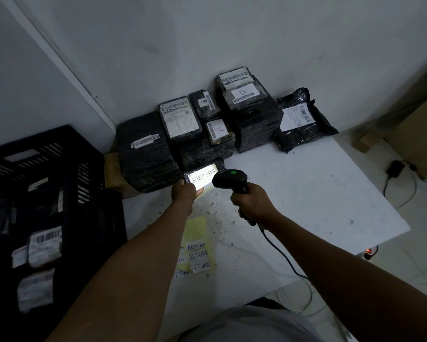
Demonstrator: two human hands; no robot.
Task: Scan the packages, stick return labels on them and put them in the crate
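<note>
Crate: a black slatted crate (pixel 66 154) stands at the far left, beside the table; several wrapped parcels with white barcode labels (pixel 44 245) lie inside it.
Big package: a large black-wrapped package (pixel 143 149) with one barcode strip sits at the table's back left corner, against the wall.
Left hand: the left hand (pixel 185 193) pinches the near edge of a small black package (pixel 202 175), thumb on top, holding it up just in front of the big package.
Small package: its barcode label faces up and is lit bright white by the scanner's light.
Return labels: a yellow sheet (pixel 196 245) lies on the table between the forearms, with white stickers handwritten "RETURN".
Scanner: a black handheld scanner (pixel 229 178) with a green light on top points at the lit label, its head just beside the package; its cord trails back off the table's near edge.
Right hand: the right hand (pixel 253 206) is clenched round the scanner's handle.
Table: a white table (pixel 318 193), speckled with dark marks near the middle.
Back row: more black packages (pixel 252 112) stand along the wall, some stacked, two marked "A" and "B".
Far right: a soft black bag (pixel 303 119) with a white label leans at the end.
</note>
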